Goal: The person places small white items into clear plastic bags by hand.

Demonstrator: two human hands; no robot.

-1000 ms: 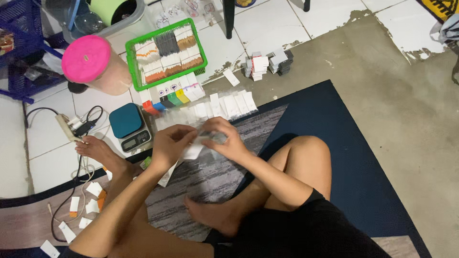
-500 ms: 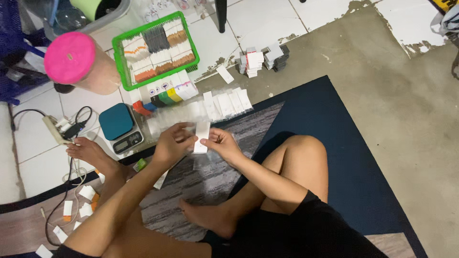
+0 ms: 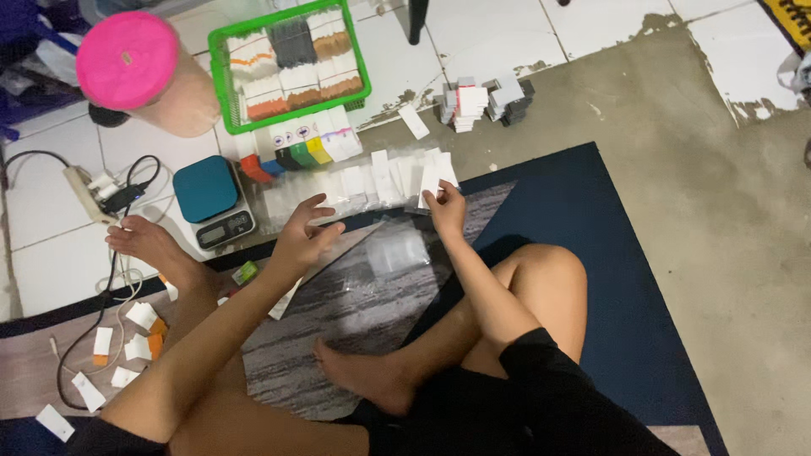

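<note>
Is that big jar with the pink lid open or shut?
Shut. The pink lid sits flat across the top of the jar, covering its whole mouth.

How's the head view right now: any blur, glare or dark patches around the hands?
Head view: even, dim indoor light, soft shadows. Left hand, open, and right hand, pinching a white card, look slightly soft. Faint sheen on the clear plastic bag dulls its edges. The dark blue mat loses detail.
</note>
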